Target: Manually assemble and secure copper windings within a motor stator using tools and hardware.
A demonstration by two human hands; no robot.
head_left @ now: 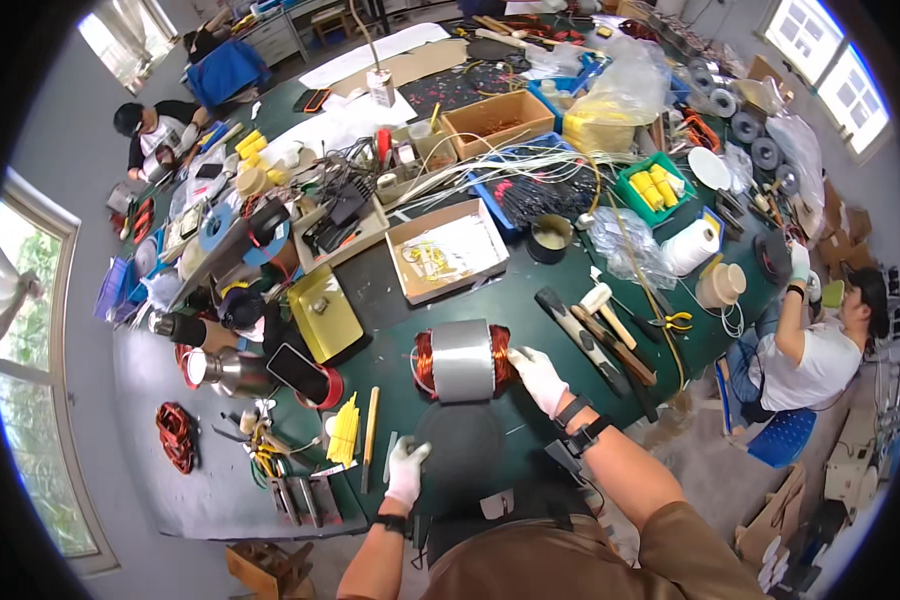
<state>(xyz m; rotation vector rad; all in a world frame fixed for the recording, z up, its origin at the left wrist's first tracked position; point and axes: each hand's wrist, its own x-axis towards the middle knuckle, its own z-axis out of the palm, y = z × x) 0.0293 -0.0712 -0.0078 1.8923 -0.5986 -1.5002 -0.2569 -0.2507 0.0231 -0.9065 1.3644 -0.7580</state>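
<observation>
A motor stator (464, 362), a silver cylinder with copper windings bulging from both ends, lies on its side on the green table. My right hand (538, 380), in a white glove, reaches to its right end, fingers stretched out against the copper coil. My left hand (406, 472), also gloved, hovers by the table's near edge, loosely bent with the thumb apart; nothing shows in it. Between my hands, just below the stator, is a dark round disc (460, 440). A thin grey strip (390, 452) lies close to my left fingers.
Hammers (598, 298), long bars and yellow-handled pliers (678, 321) lie to the right. Left are a wooden stick (370, 425), yellow strips (343, 432), a phone (297, 369) and a steel flask (232, 371). Behind stands a carton (448, 250). A person (810, 340) works at right, another (157, 137) far left.
</observation>
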